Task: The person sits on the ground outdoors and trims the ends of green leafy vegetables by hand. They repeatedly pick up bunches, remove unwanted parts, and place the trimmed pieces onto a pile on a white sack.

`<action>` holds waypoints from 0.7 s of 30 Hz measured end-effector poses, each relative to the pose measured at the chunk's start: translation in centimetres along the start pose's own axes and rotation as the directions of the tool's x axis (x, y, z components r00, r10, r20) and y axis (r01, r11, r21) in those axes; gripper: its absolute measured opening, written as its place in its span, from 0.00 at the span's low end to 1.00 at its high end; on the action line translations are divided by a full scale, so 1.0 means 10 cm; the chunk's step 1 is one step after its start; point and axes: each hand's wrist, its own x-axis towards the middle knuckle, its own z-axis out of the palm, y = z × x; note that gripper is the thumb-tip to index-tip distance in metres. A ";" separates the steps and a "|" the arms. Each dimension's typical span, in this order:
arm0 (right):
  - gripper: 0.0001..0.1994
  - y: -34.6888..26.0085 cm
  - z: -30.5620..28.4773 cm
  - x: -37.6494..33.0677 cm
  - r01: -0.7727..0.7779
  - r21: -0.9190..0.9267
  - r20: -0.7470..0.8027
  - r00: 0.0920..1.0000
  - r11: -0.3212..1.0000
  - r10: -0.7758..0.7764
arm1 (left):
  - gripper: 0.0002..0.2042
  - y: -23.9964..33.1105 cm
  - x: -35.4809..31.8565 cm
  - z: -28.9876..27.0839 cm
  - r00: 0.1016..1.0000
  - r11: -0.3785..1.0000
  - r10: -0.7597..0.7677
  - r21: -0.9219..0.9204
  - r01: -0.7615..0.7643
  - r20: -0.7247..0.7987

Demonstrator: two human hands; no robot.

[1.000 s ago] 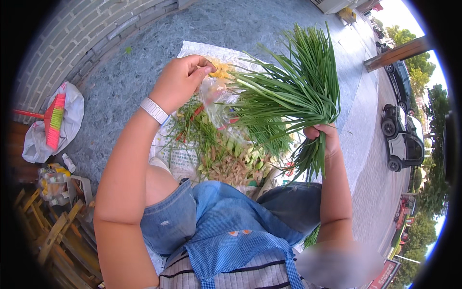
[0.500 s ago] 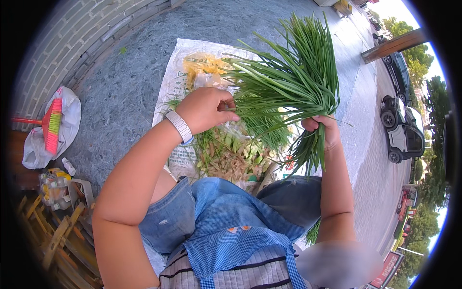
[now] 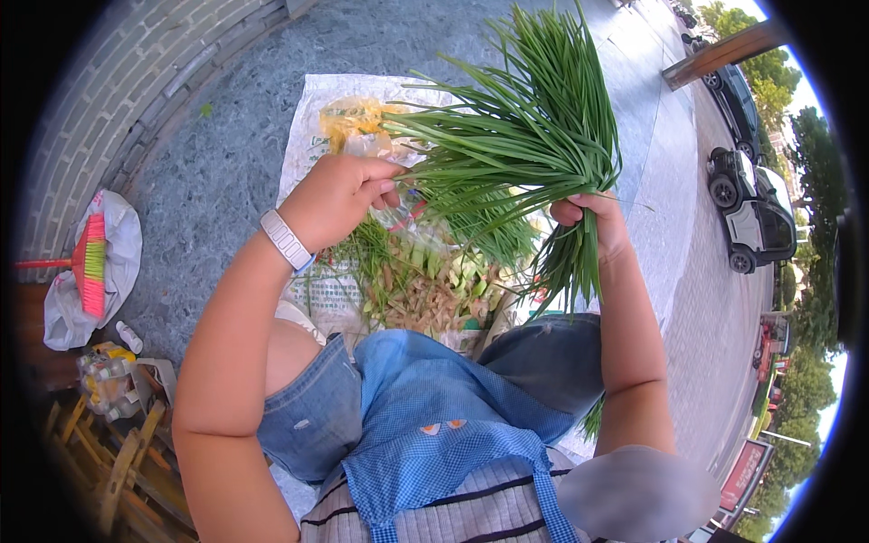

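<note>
- We get plain daylight, bright overall, strongest from the right, where the sky [image 3: 744, 7] burns out to white.
- We see a pale sheen on the paving [image 3: 647, 41] at upper right; the grey-blue floor [image 3: 244, 109] left of it is duller.
- We find the wooden pieces [image 3: 122, 452] at lower left dim and hard to make out.
- We notice the fisheye bending the brick wall [image 3: 118, 109] into a curve, with black closing in around the picture and bluish fringing along the right rim.
- We have crisp detail in the green stalks [image 3: 552, 118], yet a smooth grey oval blur [image 3: 639, 496] hides a patch at lower right.
</note>
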 end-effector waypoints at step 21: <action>0.11 -0.06 -0.04 -0.05 0.070 -0.083 0.056 0.996 0.994 -0.066 | 0.13 0.26 -0.11 -0.20 0.961 0.945 0.023 0.307 -0.110 0.275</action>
